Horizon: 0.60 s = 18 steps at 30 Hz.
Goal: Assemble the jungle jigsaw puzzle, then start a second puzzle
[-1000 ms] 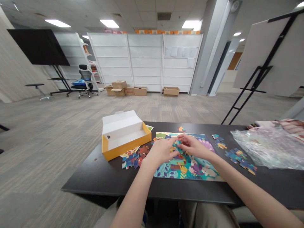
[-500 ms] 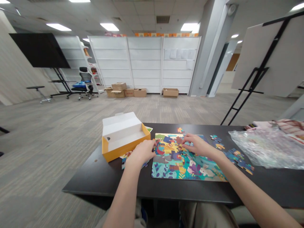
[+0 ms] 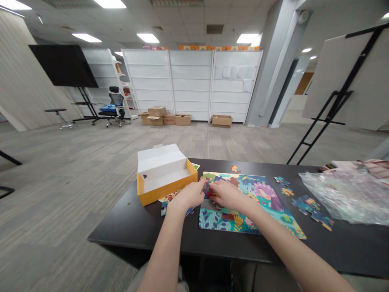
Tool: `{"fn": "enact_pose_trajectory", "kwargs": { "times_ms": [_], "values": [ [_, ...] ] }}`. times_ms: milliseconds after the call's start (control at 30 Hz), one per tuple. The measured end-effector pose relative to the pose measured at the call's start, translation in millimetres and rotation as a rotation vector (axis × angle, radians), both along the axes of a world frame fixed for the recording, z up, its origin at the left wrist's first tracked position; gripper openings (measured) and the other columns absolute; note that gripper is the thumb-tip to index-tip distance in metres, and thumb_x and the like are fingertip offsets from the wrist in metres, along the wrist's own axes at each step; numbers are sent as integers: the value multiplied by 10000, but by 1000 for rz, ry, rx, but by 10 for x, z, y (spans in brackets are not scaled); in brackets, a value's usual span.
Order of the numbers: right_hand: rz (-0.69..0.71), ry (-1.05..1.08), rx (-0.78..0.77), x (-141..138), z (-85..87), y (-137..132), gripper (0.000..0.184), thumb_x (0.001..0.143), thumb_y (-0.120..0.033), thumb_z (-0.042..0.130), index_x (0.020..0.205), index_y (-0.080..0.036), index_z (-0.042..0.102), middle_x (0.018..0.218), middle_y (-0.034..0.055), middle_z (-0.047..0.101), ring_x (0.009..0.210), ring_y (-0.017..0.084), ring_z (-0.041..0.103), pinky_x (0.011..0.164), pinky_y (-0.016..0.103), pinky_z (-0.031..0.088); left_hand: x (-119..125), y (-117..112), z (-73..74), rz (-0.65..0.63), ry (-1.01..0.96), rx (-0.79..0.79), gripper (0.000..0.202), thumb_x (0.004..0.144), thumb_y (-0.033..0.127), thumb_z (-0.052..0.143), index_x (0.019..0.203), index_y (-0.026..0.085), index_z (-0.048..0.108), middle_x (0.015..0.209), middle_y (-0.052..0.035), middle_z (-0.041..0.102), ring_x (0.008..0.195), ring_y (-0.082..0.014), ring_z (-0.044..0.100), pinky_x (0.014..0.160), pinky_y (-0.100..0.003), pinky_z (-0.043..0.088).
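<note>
A colourful jigsaw puzzle (image 3: pixel 273 202) with animals and plants lies on the black table, much of it joined. My left hand (image 3: pixel 190 195) is at its left edge, fingers closed, with a small orange and red puzzle piece (image 3: pixel 201 178) showing at the tips. Close beside it, my right hand (image 3: pixel 226 194) reaches over the puzzle's left part, its fingers bent down onto the picture. Whatever lies under those fingertips is hidden. Loose puzzle pieces (image 3: pixel 306 204) are scattered to the right, a single orange piece (image 3: pixel 235 168) sits behind the puzzle, and more lie under my left wrist.
An open yellow box (image 3: pixel 167 187) with a white inside stands on the table (image 3: pixel 127 227) at the left. Crumpled clear plastic (image 3: pixel 346 198) and pinkish cloth (image 3: pixel 355 165) occupy the right end. Beyond are cardboard boxes (image 3: pixel 221 120), white shelving and a board on a stand.
My right hand has moved left across the puzzle, coming close to my left hand and uncovering the purple part at the right. My left hand stays by the left edge. The view has shifted slightly.
</note>
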State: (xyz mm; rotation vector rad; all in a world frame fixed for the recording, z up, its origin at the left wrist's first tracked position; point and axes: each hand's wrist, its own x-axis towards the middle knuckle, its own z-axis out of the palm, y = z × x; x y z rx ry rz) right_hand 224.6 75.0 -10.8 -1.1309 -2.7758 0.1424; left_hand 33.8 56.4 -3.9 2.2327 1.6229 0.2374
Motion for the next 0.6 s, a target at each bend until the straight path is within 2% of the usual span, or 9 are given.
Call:
{"fn": "enact_pose_trajectory", "kwargs": {
  "times_ms": [67,200,233,333,467,533,600],
  "values": [
    [-16,46,-53,40,2,-7,178,863,-220,667,1029,-160,641,1033,112,687,960,252,631,805,324,432,6,16,-24,-5,-7,-9,653,851,92,433,1495,192,412,1227,-138,709,1070,-259,700,936,-339,509],
    [-42,114,-156,121,28,-24,537,804,-267,734,1295,-174,539,1140,114,649,1008,266,608,820,332,443,-11,26,-37,4,-51,57,647,869,78,407,1504,206,396,1404,-131,603,1204,-247,635,1017,-332,469],
    [-32,113,-163,137,29,-24,574,799,-274,740,1322,-176,524,1162,117,631,1016,269,600,826,338,447,-22,17,-25,10,-67,90,622,882,88,404,1492,206,411,1438,-128,573,1234,-244,614,1040,-331,455],
    [15,91,-162,165,31,-23,453,797,-259,736,1223,-186,601,1131,102,590,1001,259,582,830,345,454,-68,-46,55,17,-84,134,502,919,161,426,1413,202,502,1387,-120,613,1207,-243,625,1025,-325,464],
    [37,201,-152,162,61,-26,303,786,-192,730,1076,-202,645,1102,70,564,982,222,573,843,330,456,-136,-162,176,42,-40,47,353,901,230,504,1226,208,641,1036,-82,756,933,-233,716,828,-301,527],
    [16,276,-137,159,86,-18,167,816,-171,693,974,-199,647,1055,54,581,929,197,578,827,319,449,-163,-202,194,44,-34,0,290,867,226,554,1127,217,681,943,-57,765,851,-219,719,751,-278,522],
    [-21,338,-148,158,113,-9,34,861,-191,646,881,-194,618,927,28,604,819,170,577,765,304,441,-185,-224,180,34,-48,-41,230,836,216,590,1036,222,704,900,-36,768,809,-204,717,703,-259,512]
  ]
}}
